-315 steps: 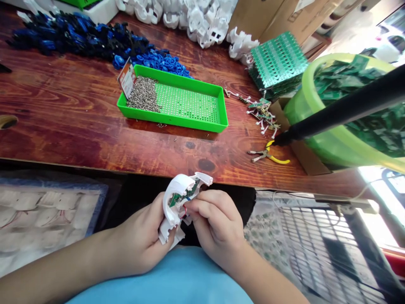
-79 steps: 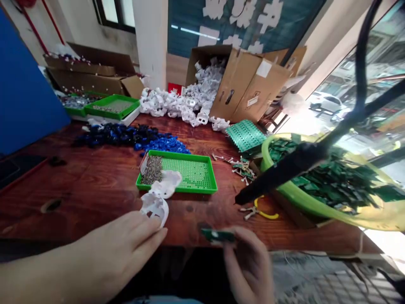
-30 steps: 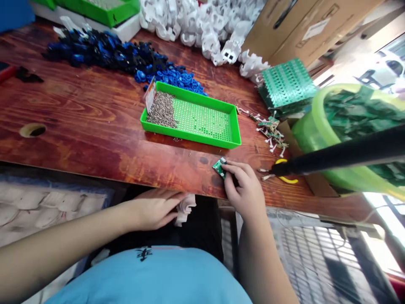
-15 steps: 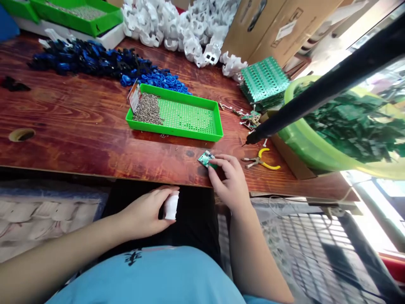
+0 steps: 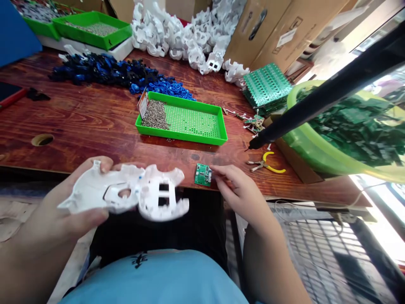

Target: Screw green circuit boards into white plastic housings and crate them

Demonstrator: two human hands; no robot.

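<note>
A white molded plastic shell (image 5: 126, 192) with cutouts is gripped by its left end in my left hand (image 5: 85, 198), thumb below and fingers above, over my lap. My right hand (image 5: 240, 192) pinches the right edge of a small green circuit board (image 5: 202, 175) at the table's front edge. White connectors show on the board near my fingertips. Behind the board lies a green perforated tray (image 5: 190, 137), with small metal screws (image 5: 155, 114) heaped at its left end. The black electric screwdriver (image 5: 268, 135) points down with its tip behind my right hand.
Yellow-handled pliers (image 5: 268, 164) lie right of my right hand. Blue and black plastic parts (image 5: 104, 69) and white shells (image 5: 183, 33) are heaped at the back. A stack of green board panels (image 5: 267, 84) stands beside a yellow-green basin (image 5: 291, 145). A round hole (image 5: 42, 139) pierces the tabletop.
My left hand has turned and risen, bringing the white shell into full view above my lap. The circuit board has come toward the table edge and turned, with my right hand still on it.
</note>
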